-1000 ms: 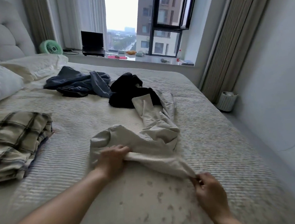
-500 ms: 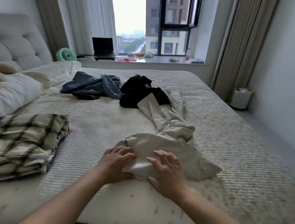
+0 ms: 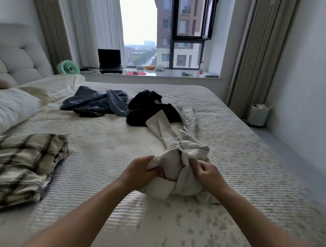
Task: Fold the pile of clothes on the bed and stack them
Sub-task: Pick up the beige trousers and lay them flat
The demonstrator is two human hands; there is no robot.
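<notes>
Both forearms reach forward over the bed (image 3: pixel 105 148), coming in from 7 and 5 o'clock, and they meet at the cream garment (image 3: pixel 178 161) just below the centre of the view. The left hand (image 3: pixel 141 174) grasps the bunched cloth at its 9 o'clock side, fingers curled into the fabric. The right hand (image 3: pixel 206 170) pinches a fold at the 3 o'clock side, its fingers bent around the cloth.

Half a second ago both hands lay flatter on the garment, which was spread wider over the bed; now its near part is gathered into a lump between them, while one long part still trails toward 12 o'clock.

At 9 o'clock lies the folded plaid cloth (image 3: pixel 20 165), cut off by the left edge. Toward 11 o'clock lies the blue garment (image 3: pixel 95 102), and next to it the black garment (image 3: pixel 145 109), partly covered by the cream one. What kind of garment each one is, I cannot tell
</notes>
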